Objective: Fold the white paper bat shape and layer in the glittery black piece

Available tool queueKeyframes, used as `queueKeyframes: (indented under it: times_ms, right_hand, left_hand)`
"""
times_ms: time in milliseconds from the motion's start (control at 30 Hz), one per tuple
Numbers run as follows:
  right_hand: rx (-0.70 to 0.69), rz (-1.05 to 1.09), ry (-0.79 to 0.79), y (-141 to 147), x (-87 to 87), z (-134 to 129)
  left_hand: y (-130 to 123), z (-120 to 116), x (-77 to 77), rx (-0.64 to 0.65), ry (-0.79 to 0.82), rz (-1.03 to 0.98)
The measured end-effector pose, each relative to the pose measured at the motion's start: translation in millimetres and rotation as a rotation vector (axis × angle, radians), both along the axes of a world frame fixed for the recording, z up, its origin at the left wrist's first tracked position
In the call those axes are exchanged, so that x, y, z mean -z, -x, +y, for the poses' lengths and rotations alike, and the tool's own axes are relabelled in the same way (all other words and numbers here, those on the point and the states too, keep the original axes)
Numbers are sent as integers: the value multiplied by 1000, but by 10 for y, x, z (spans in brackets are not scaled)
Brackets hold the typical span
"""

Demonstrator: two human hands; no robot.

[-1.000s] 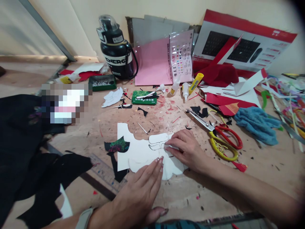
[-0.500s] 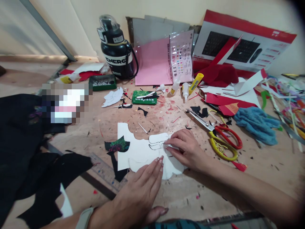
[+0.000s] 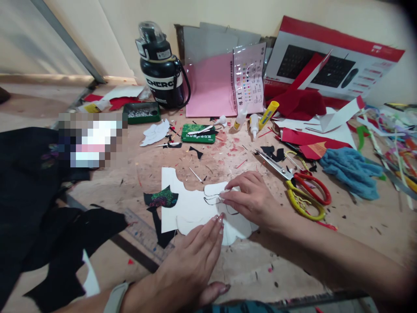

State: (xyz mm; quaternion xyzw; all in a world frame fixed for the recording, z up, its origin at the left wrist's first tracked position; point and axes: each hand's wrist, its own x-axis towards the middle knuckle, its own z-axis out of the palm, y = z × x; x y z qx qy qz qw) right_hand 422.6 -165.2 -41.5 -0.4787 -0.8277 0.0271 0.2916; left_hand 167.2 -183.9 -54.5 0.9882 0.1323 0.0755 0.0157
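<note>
A white paper cutout [image 3: 192, 204] with curved edges lies on the wooden table, with a smaller white shape and black outlines at its right part. My left hand [image 3: 195, 256] lies flat across its lower edge, fingers stretched out together and holding nothing. Over the right part, my right hand [image 3: 252, 200] has its fingertips pinched close to the black outlines; whatever is between them is too small to make out. A black fabric piece with green and red pattern [image 3: 161, 198] overlaps the cutout's left edge.
Scissors [image 3: 308, 191] with red and yellow handles and a blue cloth [image 3: 352, 171] lie to the right. Glue bottles [image 3: 254, 126], a green tin [image 3: 198, 133] and a black bottle [image 3: 161, 74] stand behind. Black fabric [image 3: 74, 234] and a clear ruler [image 3: 146, 234] are at left.
My right hand has shifted slightly up and left, lifting a little and uncovering more of the black outline beneath it. My left hand remains in place.
</note>
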Motion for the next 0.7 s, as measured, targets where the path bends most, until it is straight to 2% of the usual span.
queueKeyframes:
  times_ms: [233,433,633,700]
  right_hand:
    - [-19,26,28,71,65,39]
    - [13,40,42,-11,54,73]
    - [-14,-7,72,-87,20,166]
    - [-43,-20,109,-111,-9,212]
  left_hand:
    - [-38,32,-70,-7,11,-28]
    - [-213,151,-99,-34,-7,-139]
    - [-397,133,-111,-95,-26,54]
    - [-416,84,-120,-121,-43,50]
